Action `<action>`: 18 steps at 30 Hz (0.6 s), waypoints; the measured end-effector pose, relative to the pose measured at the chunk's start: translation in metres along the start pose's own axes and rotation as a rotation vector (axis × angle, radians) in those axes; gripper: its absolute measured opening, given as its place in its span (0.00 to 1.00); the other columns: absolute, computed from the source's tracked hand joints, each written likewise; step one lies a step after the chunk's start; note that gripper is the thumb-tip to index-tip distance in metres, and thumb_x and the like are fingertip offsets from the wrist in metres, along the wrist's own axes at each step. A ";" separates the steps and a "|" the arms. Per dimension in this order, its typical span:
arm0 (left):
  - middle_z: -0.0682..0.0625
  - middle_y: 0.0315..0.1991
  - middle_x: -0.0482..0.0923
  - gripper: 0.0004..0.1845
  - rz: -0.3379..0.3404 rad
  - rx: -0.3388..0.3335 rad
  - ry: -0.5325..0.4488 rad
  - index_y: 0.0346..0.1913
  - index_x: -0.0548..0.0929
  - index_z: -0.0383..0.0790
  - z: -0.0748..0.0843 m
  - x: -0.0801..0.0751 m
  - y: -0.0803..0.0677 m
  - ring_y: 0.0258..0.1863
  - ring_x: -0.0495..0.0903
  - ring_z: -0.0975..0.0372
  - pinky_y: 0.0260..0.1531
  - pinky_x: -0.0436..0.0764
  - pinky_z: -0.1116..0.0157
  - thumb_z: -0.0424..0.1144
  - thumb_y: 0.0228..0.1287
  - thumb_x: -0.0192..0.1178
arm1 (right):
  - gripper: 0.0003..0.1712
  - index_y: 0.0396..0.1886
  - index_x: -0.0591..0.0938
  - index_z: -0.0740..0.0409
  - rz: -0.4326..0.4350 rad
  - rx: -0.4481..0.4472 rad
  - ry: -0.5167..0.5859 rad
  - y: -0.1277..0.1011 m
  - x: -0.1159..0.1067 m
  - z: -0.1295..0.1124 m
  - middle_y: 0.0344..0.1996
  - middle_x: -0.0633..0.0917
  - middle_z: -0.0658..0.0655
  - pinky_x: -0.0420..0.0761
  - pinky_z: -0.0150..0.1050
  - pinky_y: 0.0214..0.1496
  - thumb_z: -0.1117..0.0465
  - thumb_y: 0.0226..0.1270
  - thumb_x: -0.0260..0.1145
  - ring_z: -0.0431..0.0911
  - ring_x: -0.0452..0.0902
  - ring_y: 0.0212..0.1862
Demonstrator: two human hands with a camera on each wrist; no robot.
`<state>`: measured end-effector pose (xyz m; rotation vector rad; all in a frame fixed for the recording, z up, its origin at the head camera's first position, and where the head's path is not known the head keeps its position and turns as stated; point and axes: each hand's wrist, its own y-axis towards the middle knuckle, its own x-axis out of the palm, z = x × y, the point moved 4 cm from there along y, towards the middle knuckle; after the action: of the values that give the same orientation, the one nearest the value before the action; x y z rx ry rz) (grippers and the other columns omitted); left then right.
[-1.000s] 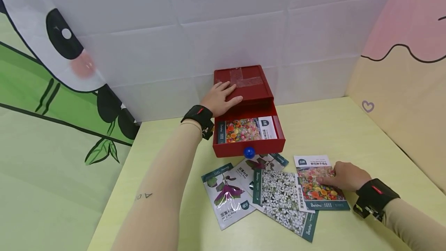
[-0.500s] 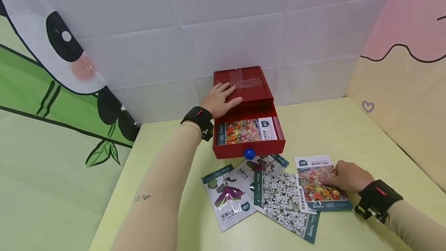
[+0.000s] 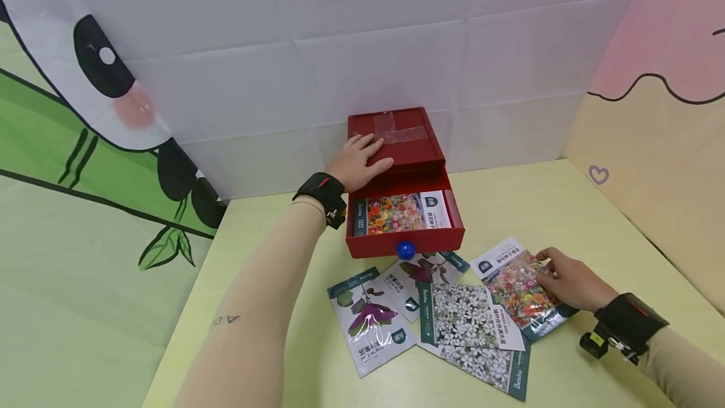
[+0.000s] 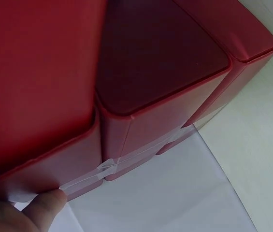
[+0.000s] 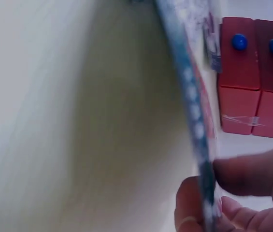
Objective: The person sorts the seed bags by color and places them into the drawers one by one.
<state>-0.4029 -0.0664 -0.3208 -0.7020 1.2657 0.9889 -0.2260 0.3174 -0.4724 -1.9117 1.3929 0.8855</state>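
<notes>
On top of a red drawer box rests my left hand, fingers spread. The box's top drawer is pulled out, showing a blue knob in front. Inside it lies a seed packet with bright mixed flowers. To the right, my right hand pinches another mixed-flower seed packet by its right edge. The right wrist view shows this packet edge-on between thumb and fingers, lifted off the table on that side. Its lower left corner meets a white-flower packet.
Another white-flower packet lies partly underneath the first. Two purple-leaf packets lie in front of the drawer. A white sheet hangs behind the box. The left wrist view shows red drawer units joined with clear tape.
My right hand has gone from resting on the mixed-flower packet to pinching its edge. That packet has turned and tilted up; the white-flower packets have shifted slightly right. My left hand stays put.
</notes>
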 end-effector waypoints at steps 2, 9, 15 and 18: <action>0.48 0.76 0.48 0.38 0.001 0.003 -0.014 0.76 0.54 0.51 -0.001 0.000 0.000 0.75 0.42 0.52 0.70 0.48 0.51 0.65 0.69 0.42 | 0.22 0.60 0.65 0.71 0.011 -0.012 0.014 0.000 -0.003 -0.002 0.37 0.78 0.61 0.71 0.37 0.26 0.65 0.72 0.57 0.44 0.72 0.27; 0.46 0.75 0.51 0.36 0.029 0.031 -0.109 0.73 0.60 0.44 -0.004 -0.003 -0.001 0.75 0.44 0.52 0.71 0.47 0.53 0.61 0.70 0.46 | 0.20 0.59 0.71 0.72 0.098 -0.066 -0.038 0.002 -0.014 -0.008 0.44 0.80 0.70 0.74 0.38 0.30 0.72 0.69 0.55 0.49 0.77 0.36; 0.47 0.75 0.51 0.36 0.028 0.052 -0.134 0.73 0.61 0.44 -0.008 -0.001 -0.001 0.75 0.42 0.53 0.71 0.47 0.53 0.60 0.69 0.47 | 0.21 0.60 0.72 0.72 0.138 -0.076 -0.070 0.004 -0.024 -0.010 0.47 0.79 0.72 0.74 0.39 0.34 0.73 0.69 0.51 0.52 0.76 0.39; 0.47 0.75 0.52 0.36 0.035 0.055 -0.138 0.73 0.61 0.45 -0.008 0.000 0.000 0.75 0.43 0.53 0.71 0.48 0.53 0.61 0.69 0.47 | 0.21 0.61 0.72 0.71 0.163 -0.079 -0.067 0.004 -0.031 -0.012 0.49 0.79 0.72 0.72 0.37 0.33 0.73 0.70 0.50 0.51 0.74 0.37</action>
<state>-0.4064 -0.0735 -0.3221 -0.5611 1.1831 1.0105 -0.2350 0.3237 -0.4409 -1.8271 1.5104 1.0870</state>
